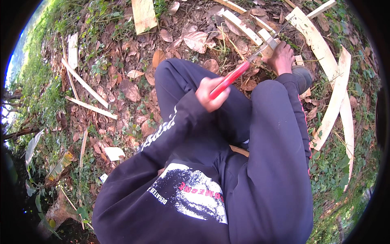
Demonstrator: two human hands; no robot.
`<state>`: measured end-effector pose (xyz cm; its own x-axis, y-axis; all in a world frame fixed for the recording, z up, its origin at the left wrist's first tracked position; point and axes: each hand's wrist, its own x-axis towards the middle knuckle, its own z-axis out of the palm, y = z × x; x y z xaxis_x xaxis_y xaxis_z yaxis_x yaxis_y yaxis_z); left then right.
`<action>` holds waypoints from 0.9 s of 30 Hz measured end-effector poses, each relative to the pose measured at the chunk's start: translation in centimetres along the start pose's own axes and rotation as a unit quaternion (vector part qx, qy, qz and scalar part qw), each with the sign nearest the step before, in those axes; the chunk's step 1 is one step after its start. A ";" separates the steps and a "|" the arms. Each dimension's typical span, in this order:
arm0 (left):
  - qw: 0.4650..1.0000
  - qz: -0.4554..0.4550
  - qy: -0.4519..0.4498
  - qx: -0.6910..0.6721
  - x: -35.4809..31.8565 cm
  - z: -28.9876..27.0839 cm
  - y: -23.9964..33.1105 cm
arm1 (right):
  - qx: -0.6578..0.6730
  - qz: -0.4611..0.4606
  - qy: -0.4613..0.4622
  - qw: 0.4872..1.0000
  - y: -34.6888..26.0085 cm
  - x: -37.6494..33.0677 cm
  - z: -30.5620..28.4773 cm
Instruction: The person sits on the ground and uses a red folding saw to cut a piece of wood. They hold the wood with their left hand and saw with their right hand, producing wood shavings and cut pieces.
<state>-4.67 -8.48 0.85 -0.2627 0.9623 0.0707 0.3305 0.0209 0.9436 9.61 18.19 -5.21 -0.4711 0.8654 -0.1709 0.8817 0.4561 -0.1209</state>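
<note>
My left hand, slightly blurred, is closed round the red handle of a hacksaw. Its thin metal part slants up and right, over a pale wooden strip. Beside the metal, my right hand presses down on that strip, fingers bent over it. Just how the blade meets the wood is too small to make out. A dark shoe rests right behind my right wrist, partly hidden by the sleeve.
Long pale wooden slats cross each other at the right. More narrow strips lie beyond my hands, and a wide board at the far middle. Thin strips are scattered to the left. Dry leaves and green plants cover the ground.
</note>
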 end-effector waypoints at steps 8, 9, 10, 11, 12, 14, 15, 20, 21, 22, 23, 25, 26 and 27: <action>0.996 -0.046 -0.016 -0.077 1.0 -0.1 0.9 | 0.010 0.003 -0.002 1.000 -0.2 -0.1 -0.6; 0.999 -0.022 0.020 -0.037 -1.9 -0.8 1.3 | -0.003 0.001 -0.008 1.000 -0.1 0.1 -0.3; 0.997 -0.069 -0.008 -0.027 -4.9 -1.9 1.0 | 0.001 -0.001 -0.004 1.000 -0.1 0.0 -0.1; 0.996 -0.079 -0.008 -0.031 -4.8 -2.1 2.0 | -0.002 -0.007 0.003 1.000 -0.3 0.0 -0.4; 0.996 -0.088 -0.007 -0.035 -4.5 -2.1 3.0 | -0.005 -0.013 0.012 1.000 -0.4 -0.1 -0.5; 0.999 -0.008 0.032 0.005 -0.6 0.7 0.8 | -0.013 -0.008 0.004 1.000 0.1 -0.3 -0.2; 0.998 0.014 0.056 0.028 1.7 2.2 -0.4 | 0.000 -0.018 -0.003 1.000 -0.3 0.2 0.3; 0.998 -0.025 0.023 -0.051 1.1 1.3 0.9 | -0.016 -0.026 0.002 1.000 0.5 0.6 1.6; 0.998 0.016 0.008 -0.060 -1.1 0.0 1.0 | -0.021 -0.023 0.017 0.999 0.5 0.4 1.2; 0.999 0.012 0.013 -0.044 -3.1 -0.7 1.3 | -0.026 -0.025 0.022 0.999 0.7 0.5 1.1; 1.000 -0.001 0.018 -0.019 -5.4 -1.6 2.0 | -0.024 -0.031 0.021 0.999 0.7 0.5 1.3; 0.999 -0.011 0.000 -0.044 -4.7 -1.9 2.5 | -0.026 -0.032 0.023 0.999 0.8 0.6 0.8; 0.998 -0.016 -0.010 -0.053 -3.2 -1.7 2.3 | -0.029 -0.030 0.021 0.999 0.9 0.5 1.0; 1.000 0.008 0.023 -0.020 -1.1 -0.4 1.5 | -0.033 -0.026 0.019 0.999 1.1 0.4 1.2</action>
<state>-4.21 -9.60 2.30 -0.2996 0.9489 0.0988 0.2980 -0.0053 0.9545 10.37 18.81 -6.64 -0.5166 0.8465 -0.1286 0.8561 0.5129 -0.0632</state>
